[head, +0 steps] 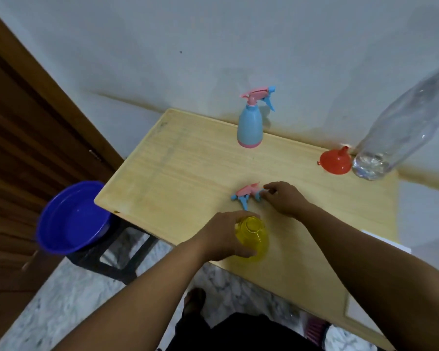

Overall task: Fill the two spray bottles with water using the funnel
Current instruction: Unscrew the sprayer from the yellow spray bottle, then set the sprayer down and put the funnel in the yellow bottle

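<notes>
My left hand (222,235) grips an open yellow spray bottle (254,239) standing near the table's front edge, its neck uncovered. Its pink and blue spray head (247,193) lies on the wooden table (183,168) just behind the bottle. My right hand (285,198) rests beside that head, its fingertips touching the cap end. A blue spray bottle (250,127) with its pink trigger head on stands upright at the back. A red funnel (336,160) lies mouth-down at the back right, next to a large clear plastic water bottle (395,130).
A blue plastic basin (71,219) sits on a dark stool (112,262) left of the table. A white wall runs behind the table and a wooden door stands at the left. The floor below is marble.
</notes>
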